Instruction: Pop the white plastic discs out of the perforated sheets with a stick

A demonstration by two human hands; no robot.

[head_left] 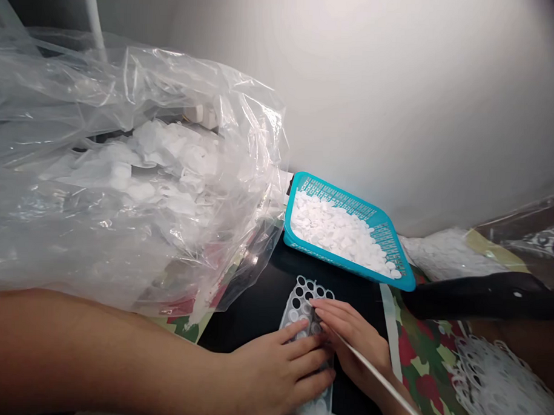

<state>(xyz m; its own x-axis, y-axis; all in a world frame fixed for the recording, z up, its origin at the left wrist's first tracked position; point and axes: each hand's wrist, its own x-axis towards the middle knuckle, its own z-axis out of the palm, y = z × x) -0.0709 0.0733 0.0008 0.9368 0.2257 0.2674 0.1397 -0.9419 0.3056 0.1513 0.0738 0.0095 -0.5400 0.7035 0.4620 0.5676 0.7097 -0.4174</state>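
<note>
A clear plastic sheet with rows of round holes (296,303) lies on a dark board. Its far rows show dark openings, while several nearer ones have whitish discs in them. My left hand (283,368) rests flat across the sheet, its fingers stretched out and slightly apart. Beside it, my right hand (356,337) has its fingers together over the sheet's right edge. A thin white stick (374,369) runs from near the right fingertips back towards me, and that hand appears closed on it. The right thumb is hidden.
A turquoise basket (350,267) of small white discs stands beyond the sheet. Left of it spreads a large clear plastic bag (167,240) with white pieces inside. Punched-out plastic sheets (502,385) pile up at the lower right, near a black object (487,296) and camouflage-patterned cloth (428,373).
</note>
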